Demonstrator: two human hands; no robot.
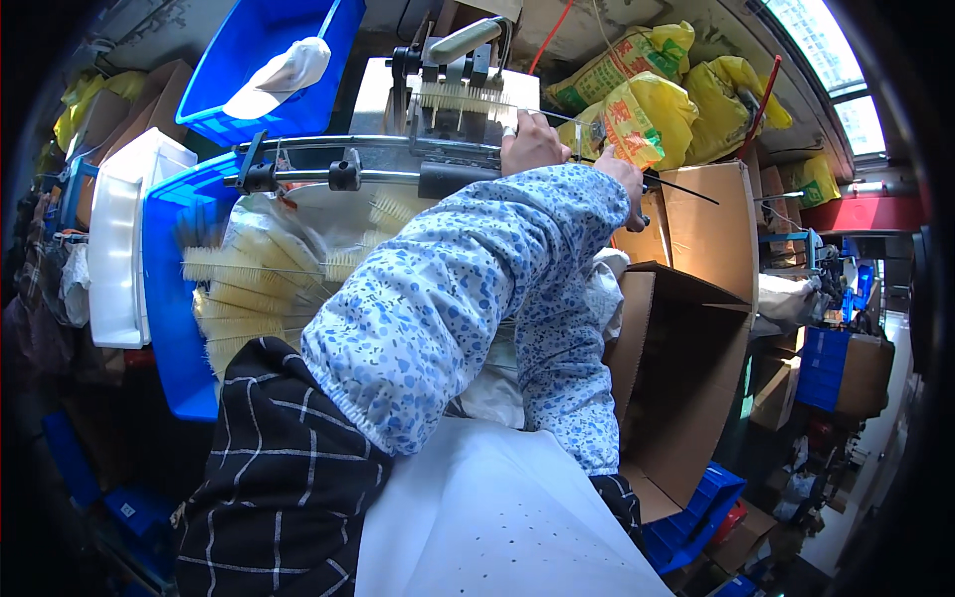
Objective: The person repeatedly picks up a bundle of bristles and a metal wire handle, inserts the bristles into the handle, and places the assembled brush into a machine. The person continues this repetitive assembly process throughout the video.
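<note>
My forearms, in blue-patterned oversleeves, appear to cross, the left one on top. My left hand (625, 181) is at the right end of a metal machine frame (388, 177), its fingers bent, with a thin black rod (688, 188) beside it. What it holds is hidden. My right hand (533, 145) lies to its left, closed by the frame's end; its grip is hidden too. Just beyond it a bristle brush (463, 98) with pale bristles lies across the machine (438, 70). More pale bristle brushes (254, 289) with wire stems are piled left of my sleeves.
Blue bins (171, 298) stand left, one at the back (214, 95) holding a white bundle (288, 78). A white tray (117, 249) is at the far left. An open cardboard box (686, 388) sits close on my right. Yellow sacks (647, 109) are piled behind.
</note>
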